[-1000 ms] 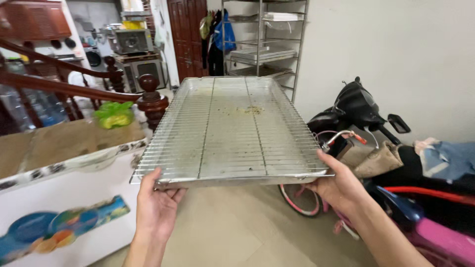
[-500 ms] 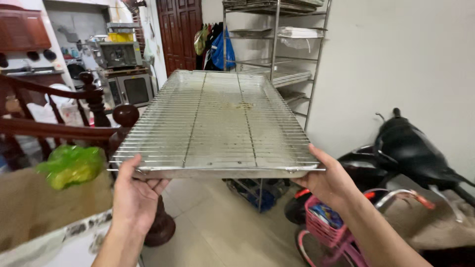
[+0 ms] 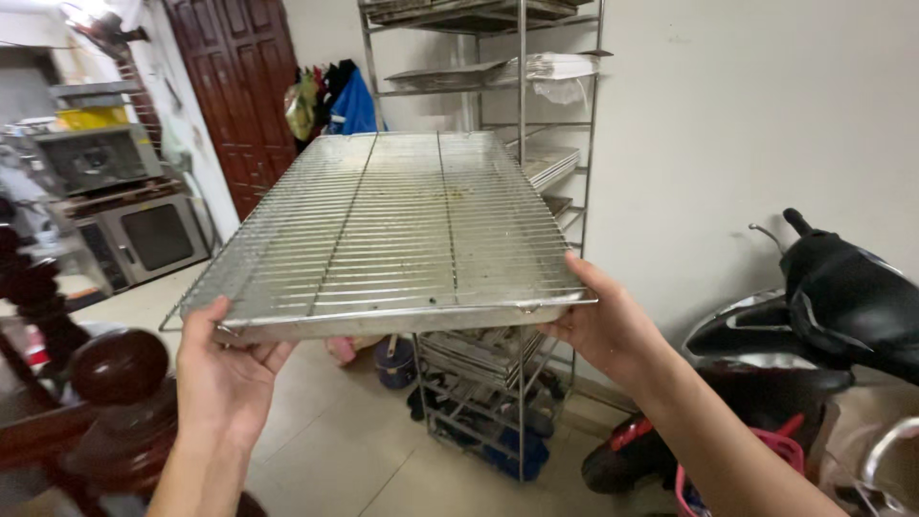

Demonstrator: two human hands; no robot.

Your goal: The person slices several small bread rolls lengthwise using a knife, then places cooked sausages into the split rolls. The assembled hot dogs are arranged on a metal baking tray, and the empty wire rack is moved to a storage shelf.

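I hold a large rectangular metal tray with a wire cooling rack (image 3: 392,225) lying on it, level and at chest height. My left hand (image 3: 225,369) grips the tray's near left corner from below, thumb on the rim. My right hand (image 3: 603,325) grips the near right corner the same way. A few crumbs lie on the rack's far half. The tray's far end points at a tall metal shelving rack (image 3: 522,105) against the wall.
The shelving rack holds more trays on its upper shelves and stacked ones low down. A black scooter (image 3: 823,325) stands at the right. Ovens (image 3: 144,230) sit at the left near a dark wooden door (image 3: 249,86). A wooden stair post (image 3: 120,369) is at lower left.
The view has swung right: the white counter and green bag are out of sight, and the shelving rack now stands straight ahead and closer. Both hands keep their hold on the tray.
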